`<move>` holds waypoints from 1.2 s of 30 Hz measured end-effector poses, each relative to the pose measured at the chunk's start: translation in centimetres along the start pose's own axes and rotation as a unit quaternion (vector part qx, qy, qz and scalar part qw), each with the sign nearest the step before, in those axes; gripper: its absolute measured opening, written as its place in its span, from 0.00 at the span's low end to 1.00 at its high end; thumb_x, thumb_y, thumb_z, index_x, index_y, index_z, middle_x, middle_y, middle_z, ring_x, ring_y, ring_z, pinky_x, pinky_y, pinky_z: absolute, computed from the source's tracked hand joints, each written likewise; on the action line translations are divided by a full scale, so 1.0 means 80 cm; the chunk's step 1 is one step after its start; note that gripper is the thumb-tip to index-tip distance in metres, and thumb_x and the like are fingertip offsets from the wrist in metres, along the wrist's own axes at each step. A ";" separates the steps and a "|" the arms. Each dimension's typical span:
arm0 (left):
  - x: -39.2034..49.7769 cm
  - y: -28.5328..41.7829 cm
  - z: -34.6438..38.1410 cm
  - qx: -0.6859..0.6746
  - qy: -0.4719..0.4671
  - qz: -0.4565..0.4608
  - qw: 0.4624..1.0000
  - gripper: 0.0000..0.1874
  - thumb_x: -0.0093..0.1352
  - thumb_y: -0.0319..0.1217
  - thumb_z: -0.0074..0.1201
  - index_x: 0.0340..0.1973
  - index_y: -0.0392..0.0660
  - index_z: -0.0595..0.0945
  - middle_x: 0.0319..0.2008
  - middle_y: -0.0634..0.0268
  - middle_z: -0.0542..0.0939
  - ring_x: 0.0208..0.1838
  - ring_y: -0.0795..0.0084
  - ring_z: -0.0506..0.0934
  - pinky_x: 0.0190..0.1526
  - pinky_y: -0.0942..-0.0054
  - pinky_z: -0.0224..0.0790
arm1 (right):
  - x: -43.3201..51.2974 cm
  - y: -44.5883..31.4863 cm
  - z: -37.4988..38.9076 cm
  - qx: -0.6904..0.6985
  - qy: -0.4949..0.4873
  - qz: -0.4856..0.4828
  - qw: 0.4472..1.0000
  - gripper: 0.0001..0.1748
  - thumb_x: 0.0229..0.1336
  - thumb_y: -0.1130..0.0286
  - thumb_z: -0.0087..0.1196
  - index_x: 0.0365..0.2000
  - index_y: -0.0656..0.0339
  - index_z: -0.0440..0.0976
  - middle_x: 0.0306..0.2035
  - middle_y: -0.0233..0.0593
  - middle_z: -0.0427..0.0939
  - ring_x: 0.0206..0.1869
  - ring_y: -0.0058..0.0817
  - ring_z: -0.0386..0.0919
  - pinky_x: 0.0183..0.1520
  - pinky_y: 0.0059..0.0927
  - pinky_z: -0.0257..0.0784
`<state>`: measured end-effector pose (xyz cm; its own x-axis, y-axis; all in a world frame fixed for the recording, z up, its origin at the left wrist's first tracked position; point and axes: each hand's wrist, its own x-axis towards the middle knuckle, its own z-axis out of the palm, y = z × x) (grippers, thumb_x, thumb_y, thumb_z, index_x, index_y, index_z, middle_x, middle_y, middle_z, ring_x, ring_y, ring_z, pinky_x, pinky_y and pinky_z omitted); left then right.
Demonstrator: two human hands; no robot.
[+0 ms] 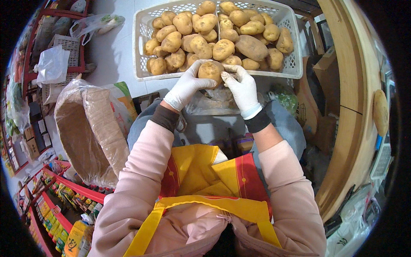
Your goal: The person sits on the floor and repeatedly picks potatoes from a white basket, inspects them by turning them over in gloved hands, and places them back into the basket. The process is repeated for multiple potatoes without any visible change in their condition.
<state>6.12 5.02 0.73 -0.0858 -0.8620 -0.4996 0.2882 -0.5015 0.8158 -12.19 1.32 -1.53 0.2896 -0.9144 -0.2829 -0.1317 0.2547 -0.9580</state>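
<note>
A round potato is held just above the near rim of a white plastic crate. My left hand, in a white glove, grips it from the left with the thumb across its near side. My gloved right hand has its fingertips at the potato's right side, and the glove's fingertips are soiled. Whether the right fingers press on it or only touch it is hard to tell. Many loose potatoes fill the crate, and a large, darker potato lies among them at the right.
A box lined with brown paper, wrapped in clear plastic, stands at my left. Clear plastic bags lie below my hands. A wooden counter curves along the right, with a single potato on it. Red shelving with goods is at lower left.
</note>
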 end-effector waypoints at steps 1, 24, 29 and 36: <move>-0.001 0.001 0.000 -0.001 -0.002 -0.001 1.000 0.33 0.60 0.24 0.66 0.61 0.43 0.72 0.52 0.64 0.78 0.56 0.71 0.76 0.61 0.71 0.67 | 0.000 0.001 0.000 -0.004 -0.001 0.006 1.000 0.16 0.60 0.68 0.62 0.46 0.67 0.78 0.36 0.38 0.83 0.36 0.19 0.78 0.41 0.25 0.75; 0.005 0.003 -0.002 -0.263 0.005 -0.095 0.960 0.29 0.72 0.41 0.53 0.64 0.41 0.67 0.59 0.57 0.76 0.59 0.61 0.78 0.54 0.58 0.78 | -0.001 -0.012 -0.001 0.046 -0.051 0.044 0.997 0.16 0.68 0.69 0.54 0.52 0.66 0.72 0.41 0.33 0.78 0.39 0.16 0.76 0.39 0.20 0.74; 0.006 0.000 -0.002 -0.251 -0.003 -0.101 0.963 0.32 0.70 0.40 0.57 0.65 0.42 0.66 0.60 0.58 0.75 0.60 0.62 0.77 0.57 0.59 0.76 | 0.000 -0.008 0.000 0.066 -0.073 0.061 0.993 0.23 0.67 0.68 0.55 0.57 0.68 0.68 0.47 0.37 0.77 0.44 0.19 0.77 0.42 0.20 0.74; 0.006 -0.007 -0.003 -0.207 -0.007 -0.081 0.975 0.33 0.69 0.36 0.58 0.67 0.42 0.64 0.63 0.58 0.72 0.64 0.62 0.73 0.62 0.58 0.72 | 0.001 0.002 0.001 0.165 -0.077 0.077 0.980 0.27 0.62 0.72 0.57 0.58 0.73 0.66 0.53 0.45 0.75 0.54 0.27 0.73 0.59 0.28 0.69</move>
<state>6.18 4.87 -0.03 -0.1743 -0.7766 -0.6054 0.6292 -0.5608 0.5382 -12.10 1.29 -1.68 0.4333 -0.8052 -0.4048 0.1214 0.4972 -0.8591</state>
